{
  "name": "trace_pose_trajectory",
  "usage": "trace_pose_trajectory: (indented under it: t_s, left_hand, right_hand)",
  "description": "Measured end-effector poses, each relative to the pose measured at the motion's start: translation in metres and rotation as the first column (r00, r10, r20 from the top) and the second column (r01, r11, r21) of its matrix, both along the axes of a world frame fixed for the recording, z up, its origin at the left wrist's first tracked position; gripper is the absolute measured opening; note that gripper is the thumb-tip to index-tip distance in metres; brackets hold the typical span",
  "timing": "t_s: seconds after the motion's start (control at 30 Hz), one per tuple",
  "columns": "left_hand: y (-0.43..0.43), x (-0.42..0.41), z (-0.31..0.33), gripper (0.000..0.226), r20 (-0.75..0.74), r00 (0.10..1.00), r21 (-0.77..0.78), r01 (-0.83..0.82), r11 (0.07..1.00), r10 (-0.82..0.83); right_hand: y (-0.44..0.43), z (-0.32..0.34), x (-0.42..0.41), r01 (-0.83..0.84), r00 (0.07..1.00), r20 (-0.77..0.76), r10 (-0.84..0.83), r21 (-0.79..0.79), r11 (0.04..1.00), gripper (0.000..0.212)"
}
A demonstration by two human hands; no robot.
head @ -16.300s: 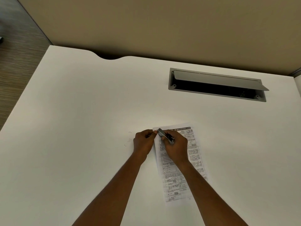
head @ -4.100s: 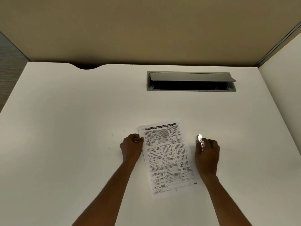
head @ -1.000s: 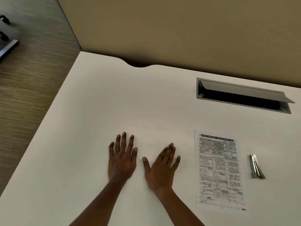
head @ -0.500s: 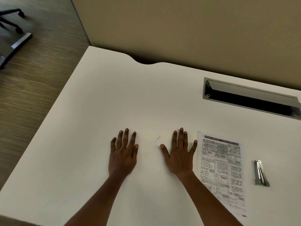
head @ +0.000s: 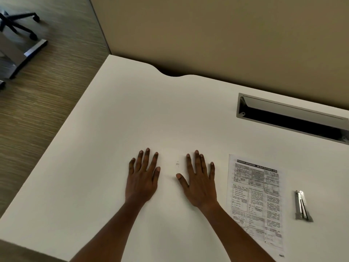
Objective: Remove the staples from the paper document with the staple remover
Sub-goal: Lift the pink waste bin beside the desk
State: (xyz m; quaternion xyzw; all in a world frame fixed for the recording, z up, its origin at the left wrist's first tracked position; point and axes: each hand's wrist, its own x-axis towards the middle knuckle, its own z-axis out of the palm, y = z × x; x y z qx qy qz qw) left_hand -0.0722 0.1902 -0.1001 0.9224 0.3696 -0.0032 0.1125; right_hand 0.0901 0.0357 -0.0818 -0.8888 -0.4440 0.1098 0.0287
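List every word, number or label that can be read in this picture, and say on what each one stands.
"POVERTY ESTIMATES – HUMAN POVERTY LINE": the dark heading at the top of the paper, as far as it can be read.
The text in the paper's boxes: too small and blurred to read.
A small mark at the paper's near right corner: unreadable.
Staple remover: no text visible.

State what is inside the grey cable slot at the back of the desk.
Inside the cable slot only a dark hollow shows beneath its tilted flap; anything deeper is hidden in shadow.
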Motion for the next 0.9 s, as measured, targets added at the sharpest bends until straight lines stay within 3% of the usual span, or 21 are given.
trace_pose_trajectory:
  t_s: [0.27, 0.47, 0.63, 0.9]
  left_hand:
    - [0.0, 0.0, 0.0, 0.06, -0.039, 0.999, -0.002, 0.007, 1.0, -0.007]
    - [0.004, -0.001, 0.011, 0.061, -0.016, 1.0, -0.102, 0.015, 0.995, -0.017]
    - [0.011, -0.017, 0.031, 0.064, 0.0, 1.0, -0.138, -0.021, 0.99, 0.022]
    - [0.05, -0.071, 0.064, 0.075, -0.134, 0.989, -0.172, -0.085, 0.981, 0.063]
  right_hand:
    - [0.01, 0.001, -0.052, 0.086, 0.991, -0.097, -0.091, -0.059, 0.995, 0.093]
    - [0.0, 0.005, -0.045, 0.141, 0.97, -0.204, -0.13, 0.039, 0.989, 0.088]
    - [-0.011, 0.007, -0.042, 0.106, 0.968, -0.233, -0.097, 0.027, 0.994, 0.084]
    - [-0.006, 0.018, -0.039, 0.078, 0.966, -0.242, -0.096, -0.082, 0.994, 0.088]
